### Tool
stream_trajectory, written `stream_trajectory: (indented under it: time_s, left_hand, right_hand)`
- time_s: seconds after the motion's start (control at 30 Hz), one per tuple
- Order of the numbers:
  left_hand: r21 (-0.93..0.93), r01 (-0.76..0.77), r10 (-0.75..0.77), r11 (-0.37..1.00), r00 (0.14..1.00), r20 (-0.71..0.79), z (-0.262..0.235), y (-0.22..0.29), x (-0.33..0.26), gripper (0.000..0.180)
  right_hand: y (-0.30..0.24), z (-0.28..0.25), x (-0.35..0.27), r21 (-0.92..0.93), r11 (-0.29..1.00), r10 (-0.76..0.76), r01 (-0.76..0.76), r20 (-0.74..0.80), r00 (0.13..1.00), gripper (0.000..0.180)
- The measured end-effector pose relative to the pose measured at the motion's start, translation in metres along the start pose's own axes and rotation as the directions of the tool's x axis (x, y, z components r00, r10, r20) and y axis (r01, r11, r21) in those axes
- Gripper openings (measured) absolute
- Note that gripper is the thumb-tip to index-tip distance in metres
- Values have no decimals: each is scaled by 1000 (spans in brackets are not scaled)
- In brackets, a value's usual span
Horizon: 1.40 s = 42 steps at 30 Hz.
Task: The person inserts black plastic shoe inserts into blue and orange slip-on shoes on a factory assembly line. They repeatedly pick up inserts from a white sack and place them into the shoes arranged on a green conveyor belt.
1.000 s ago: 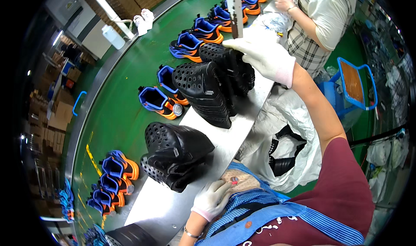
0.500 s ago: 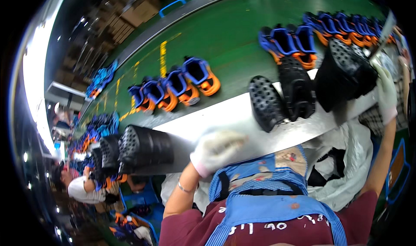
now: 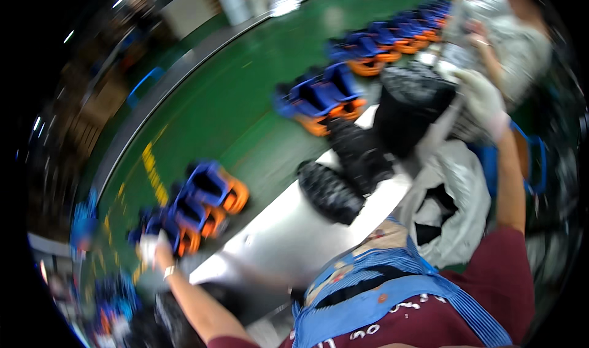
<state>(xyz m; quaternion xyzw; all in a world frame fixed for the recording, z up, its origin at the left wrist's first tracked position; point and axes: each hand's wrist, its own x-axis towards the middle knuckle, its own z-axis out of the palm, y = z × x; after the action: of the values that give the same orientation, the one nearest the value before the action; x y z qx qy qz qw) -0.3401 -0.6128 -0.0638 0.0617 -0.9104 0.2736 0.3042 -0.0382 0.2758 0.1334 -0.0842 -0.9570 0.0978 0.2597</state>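
Note:
My left hand (image 3: 152, 248), in a white glove, reaches out to the near end of a short row of blue-and-orange shoes (image 3: 208, 182). Blur hides its fingers, so a grip on a shoe cannot be made out. At the right, my white-gloved right hand (image 3: 481, 99) is at the upper edge of a tall stack of black insole-shaped pieces (image 3: 408, 112) with a dotted top. Its fingers are smeared too. Beside that stack, a black piece (image 3: 359, 152) and a dotted black piece (image 3: 331, 191) lean over the shiny metal shelf (image 3: 276, 231).
Beyond the shelf runs a green conveyor belt (image 3: 245, 103) with more blue-and-orange shoes (image 3: 392, 38). A white sack (image 3: 451, 207) hangs open at my right. Another person (image 3: 509, 47) is close on the far right. Dark blurred stacks (image 3: 184, 311) lie below my left forearm.
My left hand has gone from over the metal shelf out to the shoes on the belt. My right hand stays by the tall black stack. The whole view has turned.

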Motion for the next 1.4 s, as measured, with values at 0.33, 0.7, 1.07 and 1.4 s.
stream_trajectory:
  time_s: [0.33, 0.7, 1.07, 1.4]
  left_hand:
    - [-595, 53, 164, 802, 938, 305, -115, 228, 76, 52]
    - [-915, -19, 506, 402, 838, 205, -214, 307, 55, 56]
    - [-855, 388, 562, 344, 645, 519, -193, 329, 57, 63]
    - [-966, 220, 392, -134, 907, 152, -311, 267, 44, 51]
  right_hand:
    - [-18, -17, 11, 18, 999, -34, 30, 260, 965, 42]
    - [-7, -18, 27, 60, 992, -127, 114, 350, 928, 46]
    - [-13, -35, 53, -8, 989, -132, 148, 401, 907, 52]
    - [-121, -68, 51, 201, 962, -215, 184, 144, 966, 46]
